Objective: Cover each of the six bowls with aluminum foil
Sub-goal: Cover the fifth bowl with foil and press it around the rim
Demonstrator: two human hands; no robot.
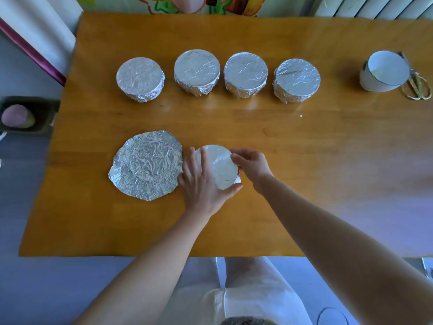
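Near the table's (304, 184) front, the foil-wrapped bowl (220, 167) looks smooth-topped.

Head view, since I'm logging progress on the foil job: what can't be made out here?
- Near bowl: glare whitens its top. The left hand and right hand hide its sides, so how far its foil is tucked is unclear.
- Four covered bowls: foil hides the contents.
- Scissors: partly behind the open bowl.
- Dark ring: cut off by the bottom edge.

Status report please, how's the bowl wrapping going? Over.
Left hand and right hand grip foil-topped fifth bowl. Four covered bowls behind. Sixth bowl bare, far right; loose foil sheet ready. Nothing blocking.
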